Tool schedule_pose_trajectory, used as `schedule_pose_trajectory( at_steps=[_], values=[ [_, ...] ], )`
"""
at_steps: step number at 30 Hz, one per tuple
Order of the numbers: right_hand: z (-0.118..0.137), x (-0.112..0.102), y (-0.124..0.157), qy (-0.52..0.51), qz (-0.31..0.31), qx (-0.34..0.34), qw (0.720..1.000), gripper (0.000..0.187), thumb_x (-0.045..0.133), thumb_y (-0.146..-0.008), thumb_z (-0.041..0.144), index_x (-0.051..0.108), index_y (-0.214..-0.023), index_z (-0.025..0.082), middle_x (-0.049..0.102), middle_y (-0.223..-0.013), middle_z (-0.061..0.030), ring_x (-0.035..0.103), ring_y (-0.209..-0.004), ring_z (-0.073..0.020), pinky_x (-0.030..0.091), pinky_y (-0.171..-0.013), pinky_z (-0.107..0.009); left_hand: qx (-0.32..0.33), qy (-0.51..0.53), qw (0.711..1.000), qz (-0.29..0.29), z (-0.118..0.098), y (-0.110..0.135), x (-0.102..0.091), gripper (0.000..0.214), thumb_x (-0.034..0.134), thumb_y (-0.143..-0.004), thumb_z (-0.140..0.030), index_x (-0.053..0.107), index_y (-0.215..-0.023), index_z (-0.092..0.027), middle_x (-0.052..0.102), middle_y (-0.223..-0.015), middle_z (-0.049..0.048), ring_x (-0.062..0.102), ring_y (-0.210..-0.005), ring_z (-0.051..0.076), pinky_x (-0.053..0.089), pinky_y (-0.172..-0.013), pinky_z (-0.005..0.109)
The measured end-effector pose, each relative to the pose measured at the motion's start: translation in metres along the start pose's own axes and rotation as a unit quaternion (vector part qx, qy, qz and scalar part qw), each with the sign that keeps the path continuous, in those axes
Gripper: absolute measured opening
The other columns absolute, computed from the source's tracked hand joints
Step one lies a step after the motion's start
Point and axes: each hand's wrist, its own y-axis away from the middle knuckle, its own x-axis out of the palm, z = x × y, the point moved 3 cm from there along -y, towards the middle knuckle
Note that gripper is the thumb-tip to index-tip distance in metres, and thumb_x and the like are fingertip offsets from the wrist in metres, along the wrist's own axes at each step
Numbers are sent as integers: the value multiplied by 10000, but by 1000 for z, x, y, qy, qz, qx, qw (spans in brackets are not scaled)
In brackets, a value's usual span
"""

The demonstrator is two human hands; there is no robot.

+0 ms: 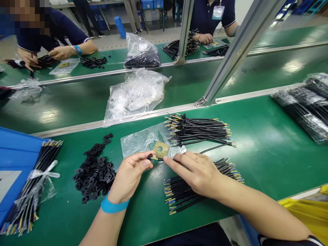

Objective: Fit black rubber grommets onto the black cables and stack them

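Observation:
Between the thumb and forefinger of my left hand point(128, 177) is a small black plastic part point(150, 156), right at the coloured wire ends of a black cable point(160, 159). My right hand point(197, 171) grips this cable close behind those ends, its fingers covering most of the length. Just beyond the fingertips, a yellowish sponge point(164, 150) with a round hole lies on a clear plastic bag point(135, 140). Cables with black parts on their left ends form an upper pile point(202, 130). Under and beside my right forearm lies a lower pile of cables point(181, 193).
Loose black parts point(96, 174) are heaped at left, near a tied cable bundle point(33, 184) against a blue bin point(15, 150). Wrapped bundles point(302, 106) lie at right. A metal post point(235, 51) and crumpled bags point(138, 92) stand beyond; two people work across.

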Motion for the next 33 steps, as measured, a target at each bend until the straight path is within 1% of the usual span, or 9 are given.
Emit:
schedule_pose_trajectory(
  at_steps=[6,10,14,17,21,24,26,28,33],
  values=[
    [2,-4,1,39,-1,-7,999,334,478,-987,93,690,-1245,98,715,-961,-86,600,-808,-168,516,-657,-285,3,-9,1000,-6,2,0,1,463,999,-485,-446,851,-849,-202,767,-754,47,605,-583,51,532,-614,119],
    [1,-6,2,26,6,4,1000,338,465,-990,84,681,-1250,99,718,-964,-82,613,-799,-162,526,-639,-279,18,-34,999,-4,4,-1,-2,429,987,-517,-452,854,-853,-221,789,-815,71,632,-620,78,558,-643,153],
    [-3,-5,1,-84,-14,53,995,284,500,-998,71,686,-1209,115,725,-969,-65,627,-791,-126,535,-660,-234,94,-142,985,10,2,3,-2,330,953,-611,-354,857,-905,-239,799,-912,91,683,-722,146,587,-679,221],
    [-3,-5,0,-141,-42,68,987,167,597,-982,108,697,-1115,107,728,-942,-57,628,-772,-118,539,-684,-227,144,-209,966,36,-1,8,4,256,913,-671,-294,858,-917,-246,789,-879,86,686,-721,166,583,-663,242],
    [-1,-3,0,-145,-66,53,986,185,594,-963,70,687,-1117,114,734,-949,-62,633,-773,-124,538,-666,-236,190,-202,959,56,-6,14,11,227,913,-677,-269,858,-896,-288,789,-834,63,714,-726,171,593,-678,238],
    [-2,-1,-1,-178,-72,65,979,127,604,-985,118,690,-1077,118,726,-895,-50,630,-751,-115,539,-660,-226,248,-206,944,70,-10,19,14,241,929,-658,-239,854,-872,-320,796,-809,49,736,-751,178,599,-693,234],
    [-1,0,-3,-225,-62,75,969,122,580,-1017,170,692,-1032,124,712,-840,-36,622,-719,-102,536,-651,-212,280,-217,932,80,-13,21,15,250,932,-656,-222,851,-866,-330,800,-800,49,743,-737,183,602,-677,239],
    [-1,1,-5,-278,-35,87,956,177,537,-1044,201,695,-1013,129,697,-806,-31,610,-687,-93,529,-639,-205,295,-231,923,89,-14,23,17,258,928,-664,-210,849,-874,-338,805,-805,51,750,-726,188,606,-662,247],
    [2,4,-6,-363,37,111,924,261,500,-1061,233,705,-937,129,631,-713,-15,546,-623,-88,465,-590,-202,293,-254,913,127,-12,23,20,290,925,-670,-202,844,-905,-351,807,-805,44,756,-714,177,609,-672,237]
  ],
)
